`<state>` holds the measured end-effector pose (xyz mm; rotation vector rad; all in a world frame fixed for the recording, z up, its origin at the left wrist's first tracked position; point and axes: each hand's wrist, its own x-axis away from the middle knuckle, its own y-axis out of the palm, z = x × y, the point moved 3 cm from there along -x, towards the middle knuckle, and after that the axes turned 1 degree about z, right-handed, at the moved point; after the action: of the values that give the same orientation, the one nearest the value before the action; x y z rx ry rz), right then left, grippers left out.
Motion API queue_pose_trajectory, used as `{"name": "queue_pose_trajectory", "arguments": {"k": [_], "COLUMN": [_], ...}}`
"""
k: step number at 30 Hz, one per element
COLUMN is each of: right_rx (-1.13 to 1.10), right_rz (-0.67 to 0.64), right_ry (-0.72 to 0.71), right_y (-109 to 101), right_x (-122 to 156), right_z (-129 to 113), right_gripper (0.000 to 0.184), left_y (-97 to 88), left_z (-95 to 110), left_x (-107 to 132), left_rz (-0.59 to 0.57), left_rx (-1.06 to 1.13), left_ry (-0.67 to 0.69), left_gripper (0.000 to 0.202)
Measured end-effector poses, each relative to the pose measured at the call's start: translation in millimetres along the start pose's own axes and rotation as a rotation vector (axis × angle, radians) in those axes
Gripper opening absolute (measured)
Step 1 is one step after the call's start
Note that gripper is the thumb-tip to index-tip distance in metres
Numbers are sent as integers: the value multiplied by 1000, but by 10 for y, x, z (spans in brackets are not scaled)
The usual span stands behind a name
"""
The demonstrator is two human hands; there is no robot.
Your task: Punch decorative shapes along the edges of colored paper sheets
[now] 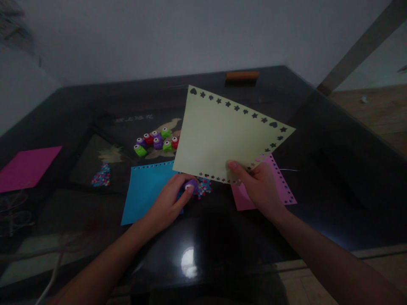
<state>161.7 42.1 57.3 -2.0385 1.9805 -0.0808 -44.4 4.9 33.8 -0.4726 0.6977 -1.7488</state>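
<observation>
"Where was the yellow paper (pixel 216 135)?"

"Tilted above the dark table (pixel 219 241), pinched between the right hand's (pixel 260 182) thumb and fingers; the left hand (pixel 173 192) gripped a purple punch (pixel 191 185) near its lower edge."

"The risk?"

"Likely a torn border, had holes overlapped, or confetti (pixel 205 186) scattered by a wrist."

"Room?"

"Its left edge stood unpunched; open space lay between blue paper (pixel 148 192) and pink paper (pixel 243 200)."

Punched yellow paper (pixel 219 135) tilts near a purple punch (pixel 191 183).
</observation>
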Motion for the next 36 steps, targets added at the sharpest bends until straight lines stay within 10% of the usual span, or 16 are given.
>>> {"name": "queue_pose_trajectory", "arguments": {"k": [36], "right_rx": [-37], "right_rz": [101], "right_ry": [-3], "right_y": [-62], "right_x": [-110], "right_z": [185], "right_gripper": [28], "left_y": [-12], "left_z": [-67], "left_x": [-46], "left_rz": [98], "left_rx": [119], "left_ry": [-33], "left_gripper": [29]}}
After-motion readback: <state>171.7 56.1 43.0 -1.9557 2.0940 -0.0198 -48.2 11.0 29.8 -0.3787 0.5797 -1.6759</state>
